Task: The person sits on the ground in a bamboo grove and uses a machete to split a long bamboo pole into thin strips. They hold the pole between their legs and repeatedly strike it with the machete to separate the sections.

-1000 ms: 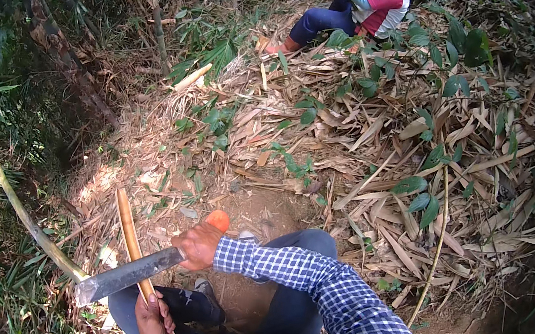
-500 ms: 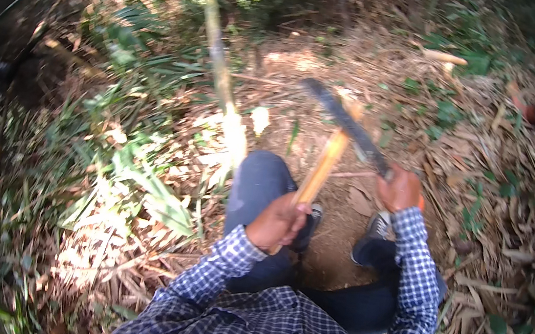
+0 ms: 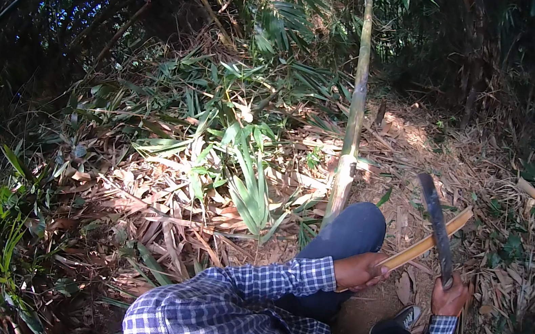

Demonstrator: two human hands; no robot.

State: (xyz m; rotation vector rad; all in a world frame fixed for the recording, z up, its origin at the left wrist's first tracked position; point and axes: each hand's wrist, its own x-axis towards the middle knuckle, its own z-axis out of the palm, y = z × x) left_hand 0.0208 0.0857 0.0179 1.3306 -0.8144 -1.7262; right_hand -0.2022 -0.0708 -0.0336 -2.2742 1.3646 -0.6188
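Observation:
My left hand (image 3: pixel 360 272) grips the lower end of a short split bamboo piece (image 3: pixel 428 240), which slants up to the right. My right hand (image 3: pixel 450 298) is closed around the handle of a long dark machete (image 3: pixel 436 225); the blade points up and crosses over the bamboo piece. Both sleeves are blue-and-white check. My knee in dark trousers (image 3: pixel 353 228) sits just left of my hands, and a dark shoe (image 3: pixel 399 322) shows below them.
A thin upright bamboo stalk (image 3: pixel 355 111) rises right behind my knee. Green bamboo leaves (image 3: pixel 235 155) and dry brown leaf litter (image 3: pixel 139 204) cover the ground on the left. Bare dirt (image 3: pixel 414 146) lies at the right, dark thicket beyond.
The view has swung round: the seated person is out of sight and the standing stalk is now ahead. The machete blade has moved from lying low to pointing up across the bamboo piece.

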